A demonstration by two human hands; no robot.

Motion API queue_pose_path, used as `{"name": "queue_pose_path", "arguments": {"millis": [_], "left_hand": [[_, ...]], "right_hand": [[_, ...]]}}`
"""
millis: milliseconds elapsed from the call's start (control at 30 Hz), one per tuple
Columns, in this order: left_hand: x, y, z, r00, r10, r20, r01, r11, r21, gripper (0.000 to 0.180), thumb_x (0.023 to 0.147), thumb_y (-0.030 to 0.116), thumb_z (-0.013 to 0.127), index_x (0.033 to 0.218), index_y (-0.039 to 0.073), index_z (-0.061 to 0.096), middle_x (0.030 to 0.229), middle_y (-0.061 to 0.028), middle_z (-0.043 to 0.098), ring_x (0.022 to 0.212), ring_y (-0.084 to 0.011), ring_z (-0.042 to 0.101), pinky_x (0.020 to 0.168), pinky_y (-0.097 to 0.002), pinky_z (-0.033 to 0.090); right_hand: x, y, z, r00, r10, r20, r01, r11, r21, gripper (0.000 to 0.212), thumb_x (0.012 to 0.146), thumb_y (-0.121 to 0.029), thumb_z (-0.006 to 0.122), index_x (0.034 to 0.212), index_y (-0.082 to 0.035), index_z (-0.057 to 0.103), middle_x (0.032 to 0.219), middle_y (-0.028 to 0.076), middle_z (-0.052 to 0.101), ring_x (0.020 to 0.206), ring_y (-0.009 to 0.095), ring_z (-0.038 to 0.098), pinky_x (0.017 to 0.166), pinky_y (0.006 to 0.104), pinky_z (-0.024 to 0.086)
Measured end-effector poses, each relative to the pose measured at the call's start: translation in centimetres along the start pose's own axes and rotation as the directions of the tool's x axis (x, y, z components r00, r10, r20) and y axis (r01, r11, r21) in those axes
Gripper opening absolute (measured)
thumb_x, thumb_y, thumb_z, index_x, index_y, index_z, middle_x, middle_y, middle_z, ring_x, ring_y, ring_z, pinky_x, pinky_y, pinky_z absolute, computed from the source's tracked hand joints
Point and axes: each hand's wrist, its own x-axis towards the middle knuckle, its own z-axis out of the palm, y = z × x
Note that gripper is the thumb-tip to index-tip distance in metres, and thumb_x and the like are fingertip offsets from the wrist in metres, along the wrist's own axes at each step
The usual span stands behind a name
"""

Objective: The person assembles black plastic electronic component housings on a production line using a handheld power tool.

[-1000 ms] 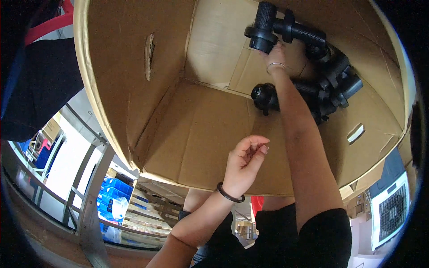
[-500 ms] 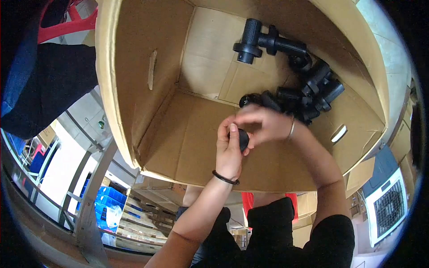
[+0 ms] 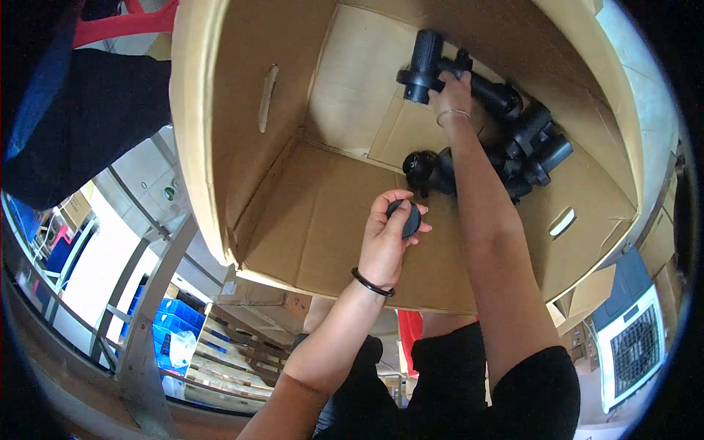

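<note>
My left hand [image 3: 389, 231] is closed around a round black disc-shaped cap [image 3: 405, 218], its thumb pressed on the flat face. It stays over the near side of a large open cardboard box [image 3: 275, 213]. Deep inside the box, my right hand [image 3: 453, 94] has its fingers closed on a black cylindrical part at the far end. Beside those fingers stands a black ridged tube with a wide collar [image 3: 424, 66]. More black tubular parts [image 3: 528, 136] lie heaped along the box's right side, and my right forearm hides some of them.
Cut-out hand holes [image 3: 563, 221] pierce the box walls. Left of the box are a metal frame [image 3: 139, 323], blue crates [image 3: 176, 323] and a wooden pallet [image 3: 227, 359]. A white appliance with a dark grille [image 3: 634, 352] stands at the right.
My right hand has left the cap and reached far into the box, onto the black parts. My left hand keeps the cap. The view has shifted slightly.
</note>
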Motion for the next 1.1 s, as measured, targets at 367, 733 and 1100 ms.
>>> {"name": "queue_pose_path", "arguments": {"millis": [367,733,1100], "left_hand": [[-7.2,-1.3,-1.2,0.910,0.408,0.067,-0.414,0.897,0.154,0.028,0.096,0.031,0.037,0.113,0.010,0.045,0.096,-0.0048,0.059,0.077,-0.0112,0.058,0.063,-0.0238,0.045],[-38.1,2.6,-4.2,0.726,0.687,0.019,-0.687,0.727,-0.021,0.018,0.094,0.015,0.046,0.112,0.009,0.046,0.100,-0.0019,0.056,0.084,-0.0092,0.054,0.070,-0.0218,0.044],[-51.5,1.8,-21.6,0.031,0.800,-0.599,-0.453,0.545,0.705,0.042,0.063,0.011,0.068,0.100,0.009,0.048,0.093,-0.0145,0.060,0.090,-0.0328,0.059,0.078,-0.0397,0.047]], "right_hand": [[-14.6,-0.4,-16.1,0.889,-0.115,0.443,0.102,0.993,0.053,0.043,0.067,-0.026,0.062,0.103,-0.001,0.062,0.110,0.018,0.059,0.117,0.035,0.043,0.100,0.0389,0.036],[-27.6,-3.7,-34.9,0.761,-0.507,0.406,0.531,0.845,0.061,0.026,0.058,-0.008,0.066,0.079,-0.001,0.053,0.112,0.024,0.045,0.098,0.041,0.049,0.089,0.0367,0.041],[-40.2,-11.4,-46.0,0.532,-0.746,0.400,0.790,0.608,0.082,0.029,0.053,-0.012,0.071,0.079,-0.006,0.059,0.097,0.018,0.045,0.090,0.037,0.053,0.084,0.0380,0.045]]}}
